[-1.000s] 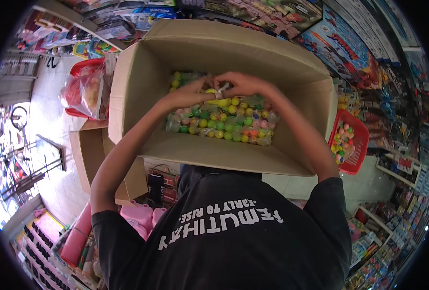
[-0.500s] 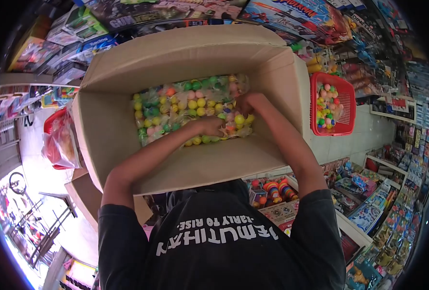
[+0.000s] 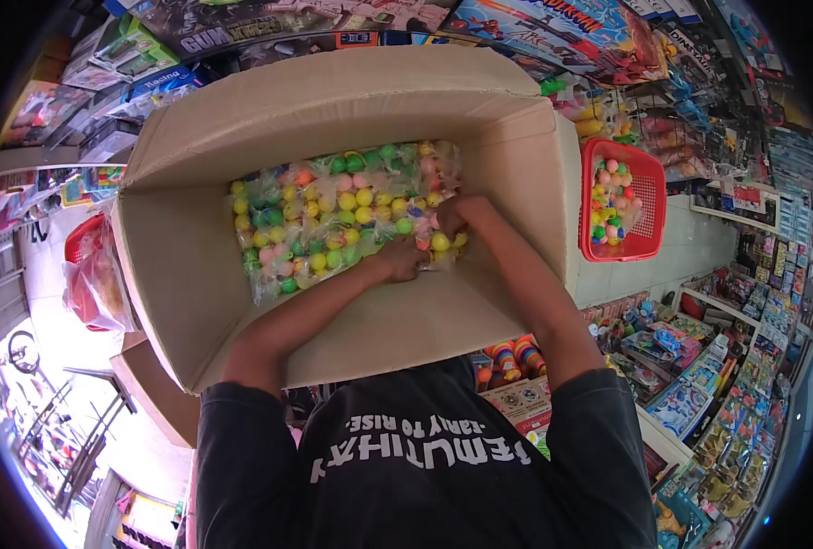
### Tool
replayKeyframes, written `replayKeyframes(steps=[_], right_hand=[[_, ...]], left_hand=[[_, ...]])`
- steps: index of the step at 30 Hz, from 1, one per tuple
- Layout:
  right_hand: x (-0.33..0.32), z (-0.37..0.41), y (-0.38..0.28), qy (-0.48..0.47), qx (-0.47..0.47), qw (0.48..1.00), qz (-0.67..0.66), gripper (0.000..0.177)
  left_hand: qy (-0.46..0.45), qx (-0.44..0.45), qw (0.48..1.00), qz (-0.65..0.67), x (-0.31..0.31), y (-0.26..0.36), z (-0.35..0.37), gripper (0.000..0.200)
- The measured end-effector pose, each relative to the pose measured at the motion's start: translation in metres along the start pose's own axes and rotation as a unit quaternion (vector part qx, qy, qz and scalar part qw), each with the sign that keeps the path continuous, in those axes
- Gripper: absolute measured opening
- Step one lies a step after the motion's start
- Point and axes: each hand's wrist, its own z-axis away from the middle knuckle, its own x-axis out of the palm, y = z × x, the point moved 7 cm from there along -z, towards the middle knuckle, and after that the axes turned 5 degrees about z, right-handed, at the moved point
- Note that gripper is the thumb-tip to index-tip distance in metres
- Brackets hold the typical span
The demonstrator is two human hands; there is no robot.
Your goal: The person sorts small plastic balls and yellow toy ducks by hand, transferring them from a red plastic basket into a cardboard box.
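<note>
A large open cardboard box [image 3: 351, 82] holds several clear plastic packs of colourful balls [image 3: 342, 206] on its bottom. My left hand [image 3: 402, 259] is at the near right part of the packs, its fingers closed at the plastic. Just to its right and a little farther off, my right hand [image 3: 458, 212] is bent down over the right end of the packs, fingers curled inward. Both hands touch the packs; what exactly lies between the fingers is too small to make out.
A red basket [image 3: 660, 210] with loose coloured balls stands right of the box. At the left are another red basket [image 3: 81, 274] under plastic and a smaller cardboard box [image 3: 155, 389]. Boxed toys [image 3: 553, 37] line the far side; toy shelves [image 3: 690, 393] fill the right.
The view has shifted, so the box and packs appear farther left. Both hands remain at the right end of the packs, my left hand slightly lower in view.
</note>
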Motion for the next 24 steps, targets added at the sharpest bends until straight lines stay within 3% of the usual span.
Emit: replayKeyframes(steps=[5, 7, 10, 13, 16, 20, 23, 24], right_hand=[[-0.003, 0.010, 0.007, -0.041, 0.053, 0.988, -0.137, 0.014], [0.013, 0.007, 0.005, -0.075, 0.071, 0.958, -0.269, 0.017], [0.030, 0.001, 0.003, -0.096, 0.086, 0.945, -0.300, 0.022], [0.045, -0.002, 0.006, -0.079, 0.146, 0.949, -0.268, 0.026], [0.047, -0.001, -0.003, -0.061, 0.116, 0.972, -0.195, 0.025], [0.039, 0.012, -0.007, -0.037, 0.143, 0.974, -0.170, 0.027], [0.024, 0.031, -0.010, -0.045, 0.140, 0.959, -0.241, 0.024], [0.020, 0.032, -0.007, -0.093, 0.159, 0.959, -0.215, 0.020]], left_hand=[[-0.013, 0.035, 0.997, 0.067, -0.003, -0.005, 0.001, 0.037], [0.012, 0.083, 0.993, 0.082, -0.006, 0.001, 0.004, 0.037], [0.017, 0.098, 0.990, 0.097, -0.003, 0.002, 0.005, 0.037], [0.017, 0.070, 0.994, 0.078, 0.002, -0.003, 0.004, 0.037], [0.027, 0.062, 0.986, 0.151, -0.002, -0.005, 0.005, 0.039], [0.056, 0.099, 0.978, 0.175, -0.004, -0.002, 0.005, 0.043], [0.064, 0.088, 0.984, 0.143, -0.013, 0.007, 0.013, 0.045], [0.086, 0.115, 0.979, 0.146, -0.019, 0.012, 0.016, 0.046]])
